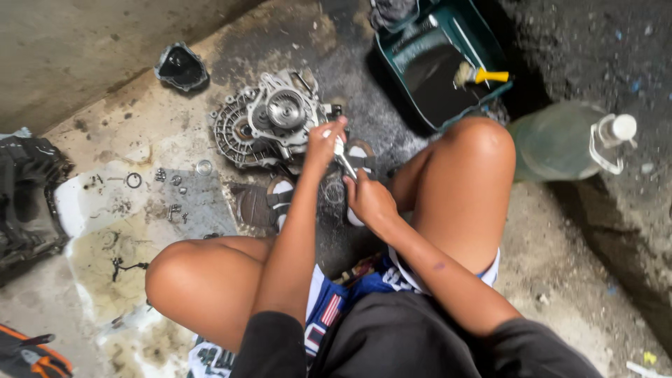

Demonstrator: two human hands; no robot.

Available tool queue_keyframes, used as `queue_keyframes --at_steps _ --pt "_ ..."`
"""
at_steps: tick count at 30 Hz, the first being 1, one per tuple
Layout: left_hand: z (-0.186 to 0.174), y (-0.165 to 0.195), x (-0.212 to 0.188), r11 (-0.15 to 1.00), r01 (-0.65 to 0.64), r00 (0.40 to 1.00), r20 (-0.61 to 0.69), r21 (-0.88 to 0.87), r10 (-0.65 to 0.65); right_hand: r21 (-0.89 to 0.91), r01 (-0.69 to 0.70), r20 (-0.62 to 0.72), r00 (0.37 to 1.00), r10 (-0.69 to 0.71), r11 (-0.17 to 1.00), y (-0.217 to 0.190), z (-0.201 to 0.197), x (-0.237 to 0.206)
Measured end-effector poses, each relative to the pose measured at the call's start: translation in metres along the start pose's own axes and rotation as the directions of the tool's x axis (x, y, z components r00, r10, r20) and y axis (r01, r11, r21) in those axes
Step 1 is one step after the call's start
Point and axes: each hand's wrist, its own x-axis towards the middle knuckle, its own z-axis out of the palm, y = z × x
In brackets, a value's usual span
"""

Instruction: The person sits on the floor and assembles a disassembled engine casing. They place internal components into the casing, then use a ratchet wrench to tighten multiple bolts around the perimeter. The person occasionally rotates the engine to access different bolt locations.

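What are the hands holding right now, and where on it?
Both hands grip one metal hand tool: right hand at its lower end, left hand at its upper end, beside the gearbox housing.

Soft daylight, moderately bright, no hard shadows. Brightest on pale concrete floor at left and on bare knees. Upper right corner dim, dark ground there nearly black. Faint glare on clear plastic bottle and on wet patch of floor. Metal gear housing in sharp focus. Slight softness and wide-angle stretch toward frame edges. Dark shirt at bottom underexposed, little detail.
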Motion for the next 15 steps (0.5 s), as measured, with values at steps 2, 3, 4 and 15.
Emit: queue_keyframes --at_steps 2,3,4,15 --pt "0.004 0.001 0.000 0.997 -0.066 0.996 -0.055 0.043 0.068 -0.024 0.033 -0.009 0.999 -0.034 0.999 -0.001 -0.001 0.003" --pt "0.008 0.000 -0.002 0.996 -0.087 0.991 -0.099 0.027 0.089 -0.035 0.060 -0.018 0.998 -0.061 0.998 0.001 -0.001 0.004" --pt "0.012 0.001 -0.006 0.994 -0.107 0.985 -0.137 0.010 0.108 -0.047 0.082 -0.027 0.996 -0.083 0.996 0.005 -0.001 0.006" --pt "0.037 0.000 -0.018 0.986 -0.139 0.889 -0.450 -0.095 0.082 0.017 0.052 0.111 0.992 -0.054 0.998 0.025 0.003 0.021"
